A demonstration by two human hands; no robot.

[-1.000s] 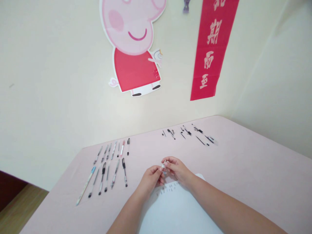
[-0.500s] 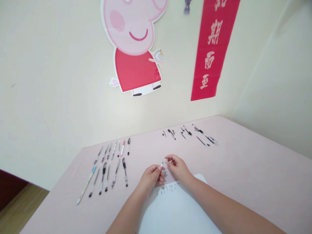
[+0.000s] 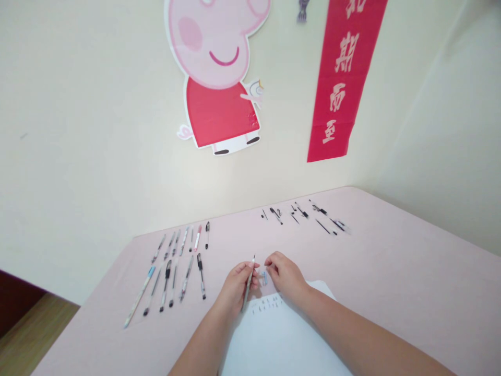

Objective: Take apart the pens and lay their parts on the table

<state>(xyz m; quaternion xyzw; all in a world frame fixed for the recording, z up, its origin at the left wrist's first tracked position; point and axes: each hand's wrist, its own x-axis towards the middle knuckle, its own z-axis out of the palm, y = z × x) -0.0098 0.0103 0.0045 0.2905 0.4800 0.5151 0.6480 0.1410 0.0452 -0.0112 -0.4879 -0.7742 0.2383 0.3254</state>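
Observation:
My left hand (image 3: 237,284) is closed around a slim greyish pen (image 3: 248,287), held slanting with its dark tip pointing up and away. Just to its right, my right hand (image 3: 285,272) has its fingers curled with thumb and fingertips drawn together; whatever may be between them is too small to make out. Below those fingertips, a small clear bluish pen cap (image 3: 265,278) lies on the table. Under my forearms is a white sheet of paper (image 3: 285,344) with short rows of dark marks along its far edge.
On the left of the pink table (image 3: 235,235), several pens (image 3: 166,284) lie in two rows. Toward the back right are taken-apart black pens (image 3: 301,210), refills and caps. Behind the table rises a wall with a cartoon pig sticker (image 3: 223,112) and a red banner (image 3: 338,94).
My left hand has tilted the pen more upright and drawn slightly left. My right hand has moved apart from the pen tip, and the bluish cap shows more plainly between the hands.

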